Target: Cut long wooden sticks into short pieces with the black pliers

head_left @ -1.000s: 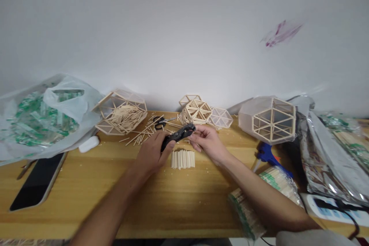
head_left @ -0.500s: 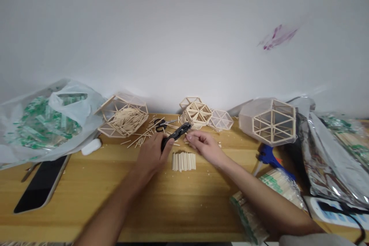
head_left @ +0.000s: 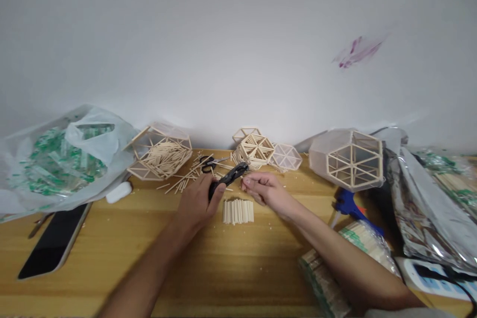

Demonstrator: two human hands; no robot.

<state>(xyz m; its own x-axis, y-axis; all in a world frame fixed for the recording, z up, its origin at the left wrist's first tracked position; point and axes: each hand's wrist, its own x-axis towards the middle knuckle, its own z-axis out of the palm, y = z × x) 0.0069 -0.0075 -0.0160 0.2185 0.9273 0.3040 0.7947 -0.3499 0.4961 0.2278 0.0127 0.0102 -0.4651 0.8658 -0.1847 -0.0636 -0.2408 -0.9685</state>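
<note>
Black pliers [head_left: 231, 175] are gripped in my left hand [head_left: 199, 198], their jaws pointing up and to the right. Just beyond the jaw tips, my right hand [head_left: 265, 189] is closed in a pinch; whatever its fingertips hold is too small and hidden to make out. Below both hands lies a neat row of short cut wooden sticks [head_left: 237, 211]. Behind the pliers, black-handled scissors [head_left: 208, 163] rest among loose thin sticks [head_left: 186, 179]. A small hexagonal stick frame [head_left: 257, 149] filled with sticks stands just past the jaws.
At left are a stick-filled hexagonal frame [head_left: 160, 156], a plastic bag [head_left: 74, 159], a white case [head_left: 119, 192] and a phone [head_left: 54, 241]. At right stand a larger covered frame [head_left: 346, 159], a blue glue gun [head_left: 348, 203], packaged sticks [head_left: 367, 238] and a power strip [head_left: 432, 278].
My right hand has turned slightly, its fingertips staying close to the plier jaws. The whole view has shifted down a little. My left hand still holds the pliers.
</note>
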